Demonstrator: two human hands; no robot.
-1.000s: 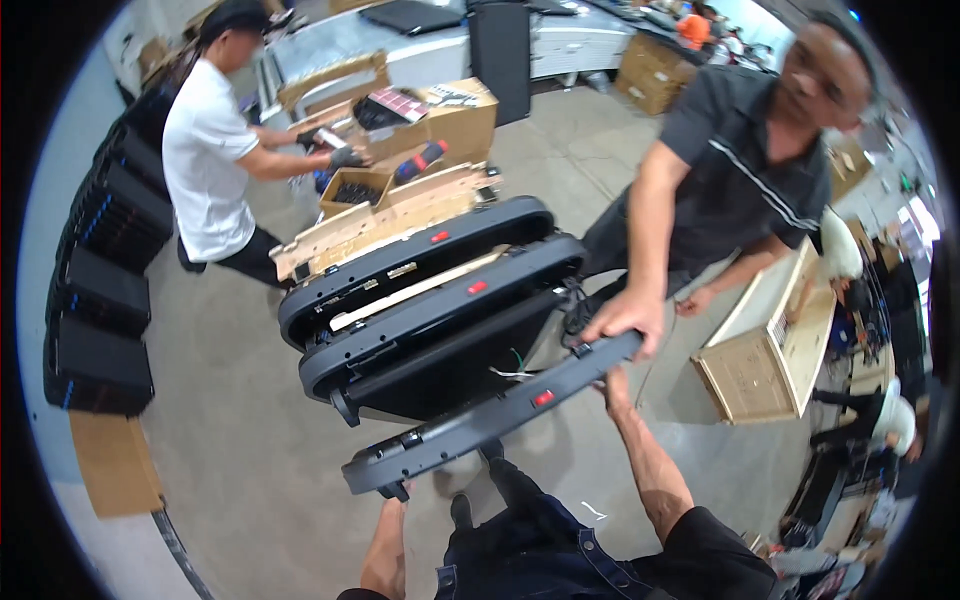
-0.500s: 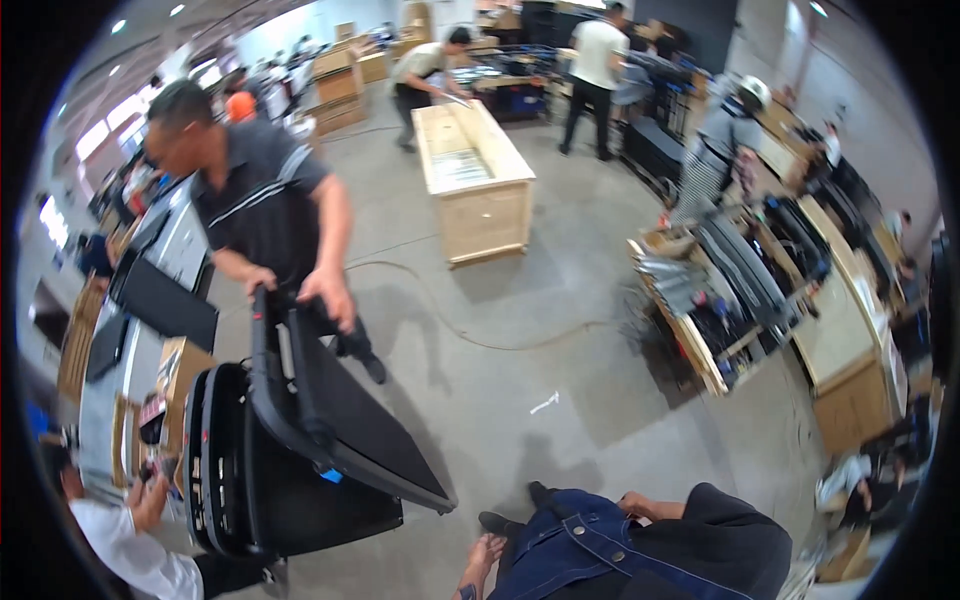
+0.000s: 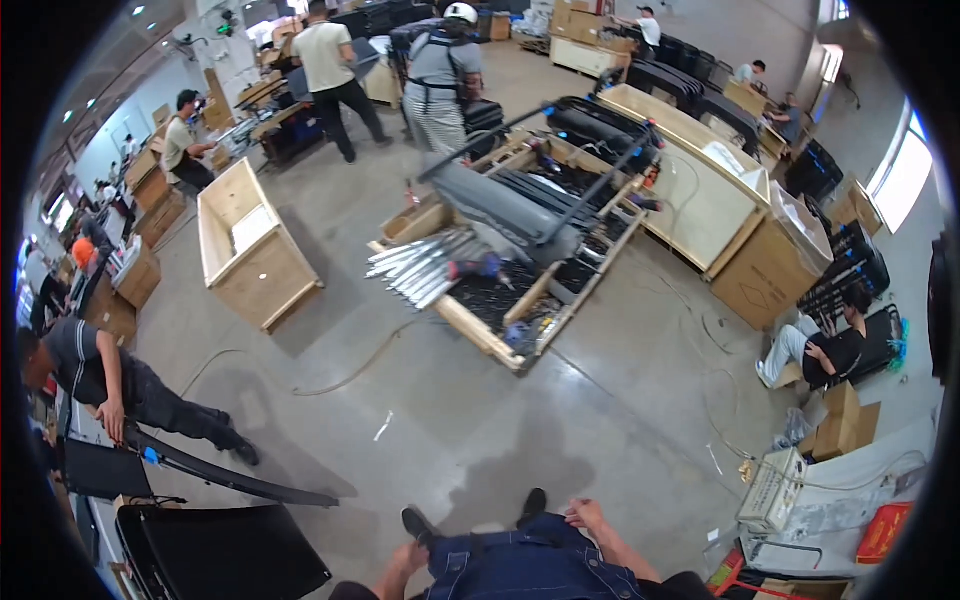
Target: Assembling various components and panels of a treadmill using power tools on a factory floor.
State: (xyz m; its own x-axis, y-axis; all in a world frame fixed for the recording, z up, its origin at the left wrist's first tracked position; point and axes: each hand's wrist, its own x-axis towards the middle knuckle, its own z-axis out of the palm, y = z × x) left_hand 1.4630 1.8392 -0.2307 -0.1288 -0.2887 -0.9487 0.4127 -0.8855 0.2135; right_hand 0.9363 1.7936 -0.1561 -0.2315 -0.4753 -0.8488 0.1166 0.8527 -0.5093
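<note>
My left hand [image 3: 407, 558] hangs beside my dark blue apron [image 3: 520, 562], its loose fingers holding nothing visible. On the other side of the apron my right hand [image 3: 585, 515] is raised slightly, empty, with fingers loosely bent and apart. Neither hand touches a work object. Ahead stands a low wooden workbench [image 3: 478, 333] with silver metal tubes [image 3: 418, 268], a power drill [image 3: 484, 267], many small dark parts and a long grey padded piece [image 3: 500, 205] across it. At the left a co-worker [image 3: 90, 365] grips a black-framed panel [image 3: 230, 475].
Black panels [image 3: 215, 555] stand at the lower left. An open wooden crate [image 3: 262, 285] is at the far left. A cable [image 3: 345, 380] crosses the floor. To the right are a cardboard box [image 3: 765, 265], a seated person [image 3: 835, 345] and a white metal unit [image 3: 775, 490].
My view has swung right, bringing the workbench to the middle and the co-worker with the panels to the left edge. My right hand has come forward of my body.
</note>
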